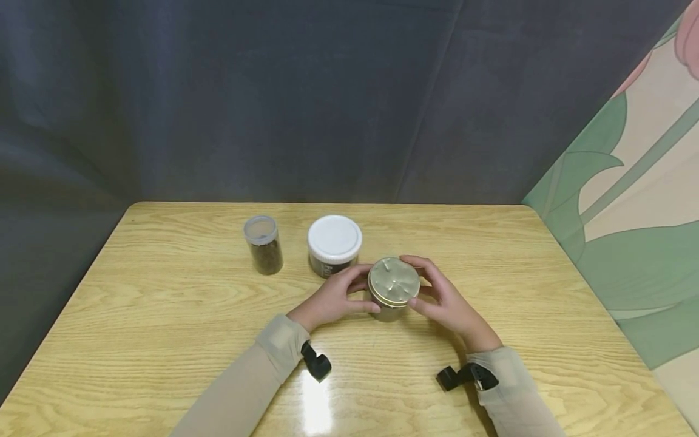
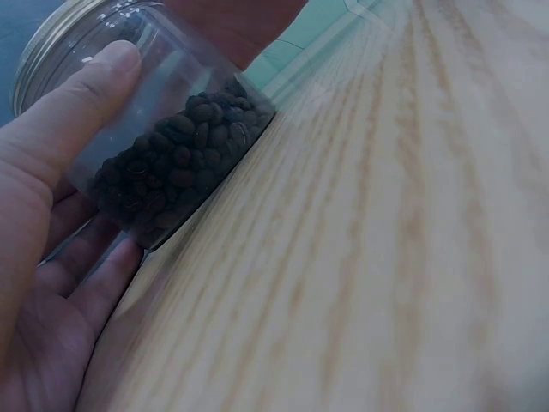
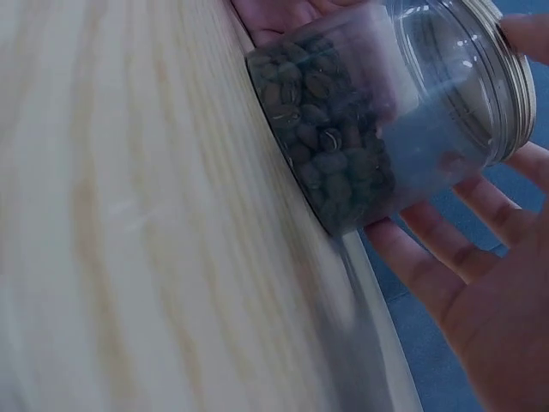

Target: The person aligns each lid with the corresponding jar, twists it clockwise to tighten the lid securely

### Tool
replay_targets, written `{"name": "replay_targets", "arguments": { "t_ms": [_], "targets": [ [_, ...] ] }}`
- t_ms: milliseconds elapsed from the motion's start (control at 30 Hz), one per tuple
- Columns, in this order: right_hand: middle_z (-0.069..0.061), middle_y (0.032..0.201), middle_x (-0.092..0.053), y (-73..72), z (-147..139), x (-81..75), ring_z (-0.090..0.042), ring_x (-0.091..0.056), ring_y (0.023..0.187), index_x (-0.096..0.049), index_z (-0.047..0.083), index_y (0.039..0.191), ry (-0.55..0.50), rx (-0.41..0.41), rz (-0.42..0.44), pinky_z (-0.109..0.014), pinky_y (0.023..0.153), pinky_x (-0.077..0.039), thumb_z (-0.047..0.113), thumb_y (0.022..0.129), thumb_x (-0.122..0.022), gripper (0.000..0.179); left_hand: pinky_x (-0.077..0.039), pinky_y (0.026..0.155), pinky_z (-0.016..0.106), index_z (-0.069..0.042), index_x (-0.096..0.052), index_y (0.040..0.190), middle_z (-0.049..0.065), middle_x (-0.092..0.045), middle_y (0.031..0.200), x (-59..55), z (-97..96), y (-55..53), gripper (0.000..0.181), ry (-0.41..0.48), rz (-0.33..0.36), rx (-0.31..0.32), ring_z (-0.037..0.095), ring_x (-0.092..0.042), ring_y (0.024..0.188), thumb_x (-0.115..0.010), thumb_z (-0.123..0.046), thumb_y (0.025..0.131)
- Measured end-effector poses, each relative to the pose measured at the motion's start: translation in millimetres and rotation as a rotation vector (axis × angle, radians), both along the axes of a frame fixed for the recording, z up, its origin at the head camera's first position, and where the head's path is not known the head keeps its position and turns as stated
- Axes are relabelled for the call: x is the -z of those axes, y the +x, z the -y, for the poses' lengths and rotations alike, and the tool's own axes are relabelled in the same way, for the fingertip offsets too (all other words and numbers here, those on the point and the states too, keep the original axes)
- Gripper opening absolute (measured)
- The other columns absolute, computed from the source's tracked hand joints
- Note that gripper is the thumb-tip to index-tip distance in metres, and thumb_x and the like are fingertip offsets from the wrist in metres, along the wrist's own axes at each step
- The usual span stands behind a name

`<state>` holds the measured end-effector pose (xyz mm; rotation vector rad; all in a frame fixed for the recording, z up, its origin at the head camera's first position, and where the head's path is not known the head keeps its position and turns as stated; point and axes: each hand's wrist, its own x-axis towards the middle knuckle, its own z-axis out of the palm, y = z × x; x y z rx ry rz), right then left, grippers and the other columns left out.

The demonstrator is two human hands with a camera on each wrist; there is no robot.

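A clear jar of coffee beans (image 2: 184, 154) with a dented gold lid (image 1: 394, 279) stands on the table between my hands. Its lower half holds dark beans, and the lid sits on its mouth. My left hand (image 1: 332, 297) grips the jar from the left, thumb against the clear wall and fingers around the back. From the other side, my right hand (image 1: 446, 304) curls about the top, its thumb at the lid's rim; in the right wrist view its fingers (image 3: 420, 262) reach behind the jar wall.
Just behind my left hand stands a wide tub (image 1: 334, 240) with a white lid and dark label. Further left is a slim clear jar (image 1: 266, 255) with dark contents and a greyish lid. A dark curtain (image 1: 306, 103) hangs behind the wooden table (image 1: 164, 340).
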<state>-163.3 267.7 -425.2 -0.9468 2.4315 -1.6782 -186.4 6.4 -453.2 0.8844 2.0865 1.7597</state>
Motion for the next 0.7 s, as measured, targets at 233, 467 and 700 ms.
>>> {"name": "replay_targets", "arguments": {
  "t_ms": [233,467,700],
  "targets": [
    [-0.012,0.138,-0.047,1.8,2.9,0.7,-0.017,-0.052,0.121,-0.038,0.004,0.144,0.003,0.067,0.013,-0.042,0.096,-0.052,-0.006,0.082,-0.077,0.074,-0.046,0.108,0.024,-0.002,-0.045,0.148,0.013,-0.05,0.149,0.1,0.7,0.0,0.077,-0.008,0.007,0.0,0.026,-0.056,0.131,-0.084,-0.006,0.083],
    [-0.014,0.139,-0.046,1.7,2.3,2.2,-0.017,-0.051,0.122,-0.032,0.005,0.15,-0.031,0.039,0.008,-0.033,0.094,-0.053,-0.003,0.087,-0.073,0.075,-0.046,0.108,0.024,0.0,-0.044,0.148,0.016,-0.049,0.148,-3.0,1.3,2.2,0.076,-0.013,0.023,-0.007,0.029,-0.057,0.129,-0.083,-0.005,0.083],
    [-0.018,0.144,-0.044,-0.2,2.6,2.3,-0.017,-0.049,0.124,-0.031,0.001,0.155,-0.079,-0.047,-0.032,-0.03,0.096,-0.054,-0.009,0.091,-0.055,0.069,-0.046,0.108,0.024,-0.001,-0.043,0.149,0.015,-0.049,0.15,-3.1,1.0,1.6,0.077,-0.023,0.018,-0.007,0.028,-0.058,0.129,-0.084,-0.007,0.083]
  ]
}}
